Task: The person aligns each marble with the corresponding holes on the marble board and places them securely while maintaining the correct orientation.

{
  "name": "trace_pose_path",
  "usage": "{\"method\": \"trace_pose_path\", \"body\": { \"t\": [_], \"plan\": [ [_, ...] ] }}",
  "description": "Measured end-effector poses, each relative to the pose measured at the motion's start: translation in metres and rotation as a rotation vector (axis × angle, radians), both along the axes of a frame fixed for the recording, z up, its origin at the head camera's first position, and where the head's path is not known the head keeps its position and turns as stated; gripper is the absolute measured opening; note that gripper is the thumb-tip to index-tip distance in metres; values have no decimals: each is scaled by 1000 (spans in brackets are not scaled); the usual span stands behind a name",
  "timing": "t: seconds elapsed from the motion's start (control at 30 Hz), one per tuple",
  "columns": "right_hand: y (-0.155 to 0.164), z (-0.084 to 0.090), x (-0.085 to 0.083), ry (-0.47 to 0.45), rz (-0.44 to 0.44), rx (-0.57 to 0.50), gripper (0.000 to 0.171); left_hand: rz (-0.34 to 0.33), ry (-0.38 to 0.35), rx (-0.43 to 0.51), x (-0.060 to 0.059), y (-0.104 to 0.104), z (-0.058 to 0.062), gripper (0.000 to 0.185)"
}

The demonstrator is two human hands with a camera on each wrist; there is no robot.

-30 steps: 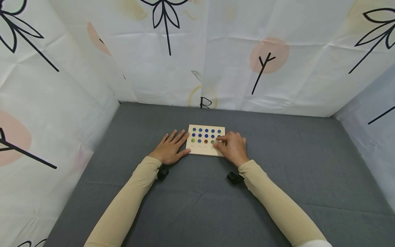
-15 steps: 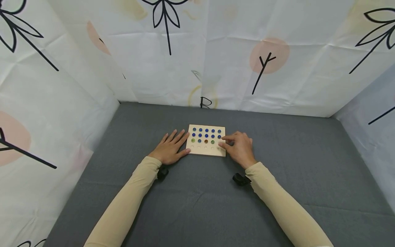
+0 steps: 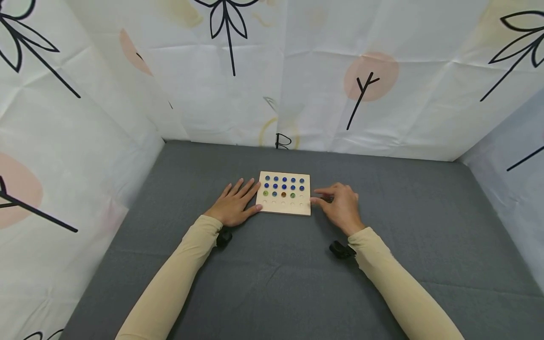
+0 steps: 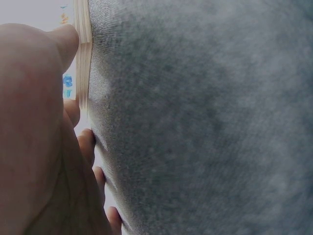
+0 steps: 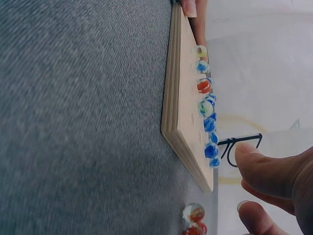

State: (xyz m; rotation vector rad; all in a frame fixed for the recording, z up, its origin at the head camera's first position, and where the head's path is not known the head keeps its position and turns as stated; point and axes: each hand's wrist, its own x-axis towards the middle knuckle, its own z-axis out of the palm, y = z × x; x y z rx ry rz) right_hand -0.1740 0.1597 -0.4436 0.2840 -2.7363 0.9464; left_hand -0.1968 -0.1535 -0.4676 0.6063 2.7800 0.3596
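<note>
A pale wooden board [image 3: 286, 209] with rows of round hollows lies on the grey surface. Blue marbles [image 3: 284, 186] fill its two far rows. In the third row sit several more, among them an orange one [image 5: 204, 86] and a green one [image 5: 206, 108]; that row's rightmost hollow and the near row hold none. My left hand [image 3: 231, 205] lies flat with spread fingers, thumb and forefinger at the board's left edge. Just off the right edge is my right hand [image 3: 338, 208], thumb and fingers apart with nothing between them. Clear marbles with red swirls [image 5: 193, 212] show below it in the right wrist view.
Grey cloth [image 3: 272, 283] covers the table around the board. White sheets [image 3: 314, 104] with black plant drawings and pink circles hang behind and at both sides. A small black camera [image 3: 341, 250] is strapped at each wrist.
My right hand has drawn back to the right, from over the board's third row to beyond its right edge, uncovering the hollows there. My left hand and the board have stayed put.
</note>
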Motion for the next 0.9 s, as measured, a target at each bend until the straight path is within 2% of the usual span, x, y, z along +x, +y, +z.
{"method": "trace_pose_path", "body": {
  "t": [0.3,0.9],
  "plan": [
    [14,-2,5,-20,-17,-6,28,1,5,11,-1,-1,-4,75],
    [40,-6,10,-42,-69,9,30,-2,5,22,-2,-3,-5,74]
  ]
}}
